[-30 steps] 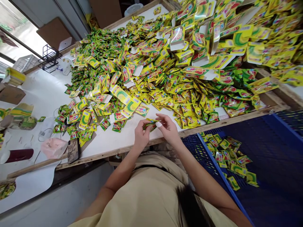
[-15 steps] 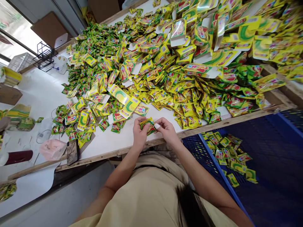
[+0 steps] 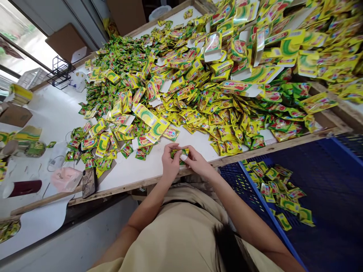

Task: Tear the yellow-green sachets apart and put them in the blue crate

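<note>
Between my hands, just above the front edge of the white table [image 3: 124, 173], is a small green and yellow packet [image 3: 184, 152]. My left hand [image 3: 170, 160] is closed on its left side, thumb in front. My right hand [image 3: 195, 160] pinches the right side, and the two thumbs nearly meet. Fingers cover most of the packet. Beyond my hands lies a big heap of yellow and green packets [image 3: 195, 117]. Flat yellow cartons [image 3: 157, 130] rest on the heap's near edge.
A blue plastic crate [image 3: 326, 181] with several packets [image 3: 283, 192] in it stands below the table at right. On the left are a phone [image 3: 89, 182], a pink mask [image 3: 65, 178], a dark red cup [image 3: 27, 187] and a black wire rack [image 3: 60, 71]. A wooden rim [image 3: 241, 155] edges the table.
My hands have drawn closer together around the packet, which now shows less between my fingers. The view has shifted slightly.
</note>
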{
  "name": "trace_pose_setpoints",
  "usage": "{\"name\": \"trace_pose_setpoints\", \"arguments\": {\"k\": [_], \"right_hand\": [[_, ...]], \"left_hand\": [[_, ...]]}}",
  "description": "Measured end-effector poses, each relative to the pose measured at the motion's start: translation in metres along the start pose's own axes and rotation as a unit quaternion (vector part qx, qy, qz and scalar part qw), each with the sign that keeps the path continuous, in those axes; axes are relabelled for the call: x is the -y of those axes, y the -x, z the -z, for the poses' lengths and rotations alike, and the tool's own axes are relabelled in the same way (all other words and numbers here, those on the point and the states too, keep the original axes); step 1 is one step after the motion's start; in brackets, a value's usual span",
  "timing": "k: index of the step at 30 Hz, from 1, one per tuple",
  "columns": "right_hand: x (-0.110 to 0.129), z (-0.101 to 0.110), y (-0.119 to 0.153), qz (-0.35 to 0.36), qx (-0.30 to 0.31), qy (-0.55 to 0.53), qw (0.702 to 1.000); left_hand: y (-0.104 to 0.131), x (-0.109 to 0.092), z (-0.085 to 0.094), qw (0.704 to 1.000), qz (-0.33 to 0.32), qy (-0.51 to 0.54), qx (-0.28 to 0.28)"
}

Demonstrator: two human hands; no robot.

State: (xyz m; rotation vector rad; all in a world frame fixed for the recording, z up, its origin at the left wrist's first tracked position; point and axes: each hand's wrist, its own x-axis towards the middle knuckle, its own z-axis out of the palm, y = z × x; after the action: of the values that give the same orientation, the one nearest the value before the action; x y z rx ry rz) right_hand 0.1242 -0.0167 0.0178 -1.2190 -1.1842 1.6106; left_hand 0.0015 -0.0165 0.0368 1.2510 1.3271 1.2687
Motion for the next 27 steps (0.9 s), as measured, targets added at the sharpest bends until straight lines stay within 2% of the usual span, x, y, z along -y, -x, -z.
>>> {"name": "trace_pose_setpoints", "arguments": {"k": [3,6,7,9,12,14,15,17,19,21,23,27], "right_hand": [[-0.002,0.002,0.001,0.016,-0.003,0.06,0.998],[-0.006,0.01,0.001,0.032,-0.033,0.087,0.995],[-0.007,0.013,0.001,0.029,-0.042,0.09,0.995],[-0.008,0.017,0.001,0.021,-0.061,0.086,0.994],[-0.006,0.018,0.001,0.001,-0.071,0.055,0.996],[-0.004,0.017,0.001,-0.017,-0.069,0.016,0.997],[-0.003,0.017,0.001,-0.022,-0.073,-0.006,0.997],[-0.002,0.02,0.0,-0.022,-0.1,-0.047,0.994],[-0.002,0.024,-0.002,-0.012,-0.151,-0.088,0.985],[-0.002,0.029,-0.006,0.005,-0.203,-0.121,0.972],[0.001,0.031,-0.011,0.031,-0.244,-0.13,0.96],[0.011,0.031,-0.019,0.078,-0.302,-0.085,0.946]], "left_hand": [[0.002,0.002,0.002,1.0,-0.017,-0.016,0.005],[-0.018,0.002,0.015,0.988,-0.088,-0.123,-0.027],[-0.03,0.001,0.02,0.974,-0.115,-0.189,-0.045],[-0.06,0.0,0.031,0.928,-0.148,-0.339,-0.055],[-0.105,-0.001,0.038,0.856,-0.113,-0.504,-0.024],[-0.123,-0.004,0.039,0.838,-0.098,-0.537,-0.007],[-0.127,-0.007,0.038,0.844,-0.1,-0.527,-0.006],[-0.125,-0.013,0.036,0.889,-0.109,-0.444,-0.012],[-0.113,-0.02,0.035,0.954,-0.102,-0.283,0.015],[-0.097,-0.023,0.034,0.99,-0.07,-0.103,0.072],[-0.081,-0.023,0.033,0.993,-0.031,0.019,0.109],[-0.06,-0.014,0.029,0.99,0.027,0.106,0.092]]}}
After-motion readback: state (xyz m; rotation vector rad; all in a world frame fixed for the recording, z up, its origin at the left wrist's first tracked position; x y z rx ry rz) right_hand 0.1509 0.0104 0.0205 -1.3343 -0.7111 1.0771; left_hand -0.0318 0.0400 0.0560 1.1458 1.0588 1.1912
